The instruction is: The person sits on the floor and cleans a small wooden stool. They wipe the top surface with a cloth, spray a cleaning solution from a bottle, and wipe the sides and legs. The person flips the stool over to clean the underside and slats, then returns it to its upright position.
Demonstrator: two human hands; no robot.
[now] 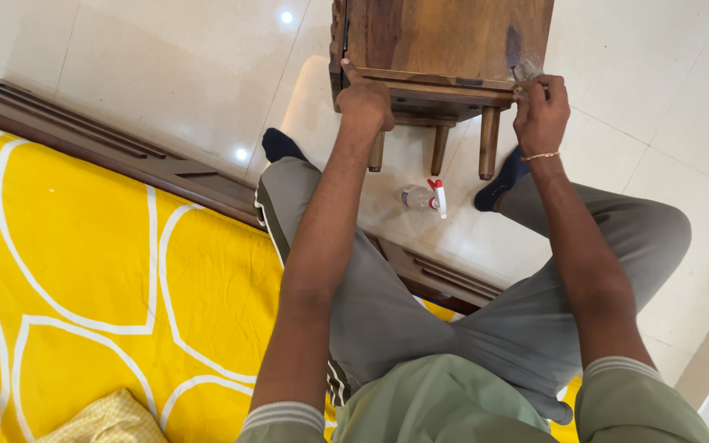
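Observation:
A small dark wooden table (pixel 445 37) with short round legs stands on the pale tiled floor in front of my knees. My left hand (pixel 364 100) grips its near left edge, thumb on top. At the near right corner my right hand (pixel 540 107) is closed on a small greyish cloth or wipe (pixel 523 72) and presses it against the wood; a thin bracelet circles that wrist. A clear spray bottle (pixel 422 197) with a red and white trigger head lies on the floor between my feet, below the table's legs.
I sit on a bed with a yellow sheet (pixel 84 271) patterned in white lines, edged by a dark wooden frame (pixel 125 160). My legs in grey trousers and dark socks reach to the floor. A yellow checked cushion (pixel 108 420) lies at the lower left.

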